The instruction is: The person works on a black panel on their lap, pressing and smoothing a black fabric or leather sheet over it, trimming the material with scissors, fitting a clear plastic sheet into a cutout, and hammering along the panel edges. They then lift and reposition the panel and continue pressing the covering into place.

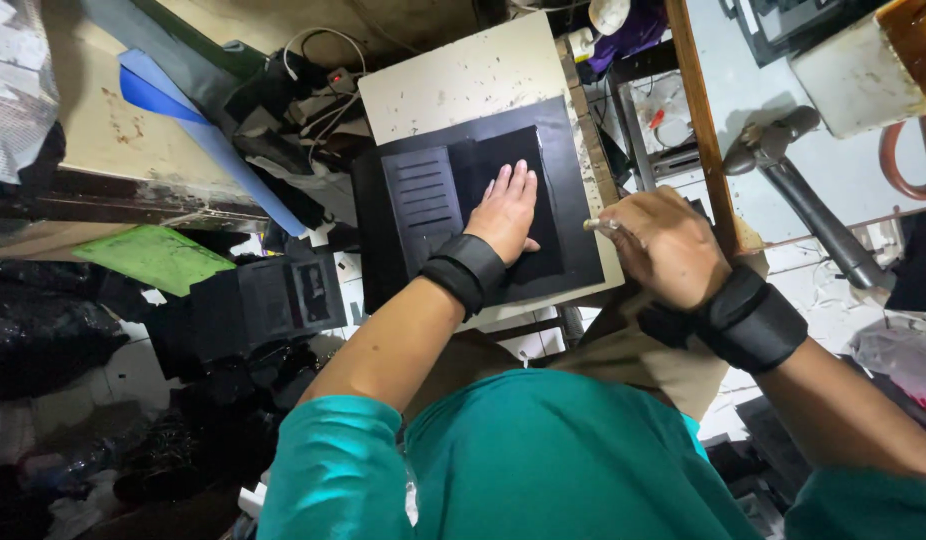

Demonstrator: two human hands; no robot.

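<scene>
Pressing flat left hand (505, 212) on thin, floppy-looking black sheet (511, 180); right hand (661, 245) pinching small pale tool (600, 226) beside tabletop (463, 80) edge.

We see open room only on the pale speckled board (463, 80) beyond the flat black sheet (573, 200), while tangled white cables (323, 100) crowd its left edge, a brown wooden rail (698, 120) walls the right, and a black box (268, 300) blocks lower left.
</scene>
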